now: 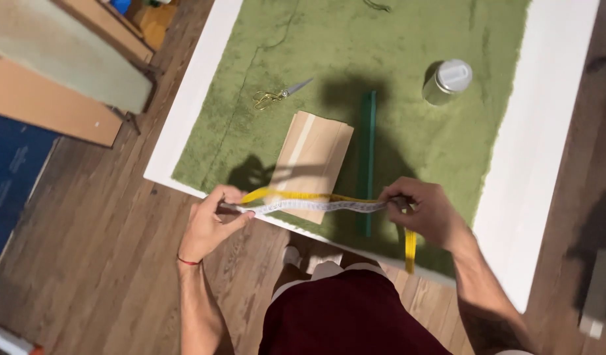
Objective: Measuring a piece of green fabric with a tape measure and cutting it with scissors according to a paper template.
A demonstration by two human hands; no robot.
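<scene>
The white table (553, 164) fills most of the view, and everything else is placed against it. A green cloth (395, 79) covers its middle, leaving bare white margins at the left and right edges. Around the table lies a wooden floor (86, 263), with a blue mat (10, 171) well off the table's left side.

On the cloth, toward the table's near edge, lies a flat tan cardboard piece (313, 154) with a pale strip running down it. Just beside it on the right a long green bar (367, 151) lies pointing away from the person, its near end reaching the table's front edge. Farther back on the table, right of the bar, stands a clear jar (446, 82) with a white lid. Left of that, beyond the cardboard, lie small gold-handled scissors (280, 96).

Over the table's near edge a measuring tape (316, 206) is stretched between the two hands, above the cardboard's near end and across the green bar. The left hand (214, 223) pinches one end between thumb and fingers, just off the table's front edge. The right hand (428, 210) is closed on the tape above the cloth, and a yellow tail of tape hangs down from it past the table's edge.
</scene>
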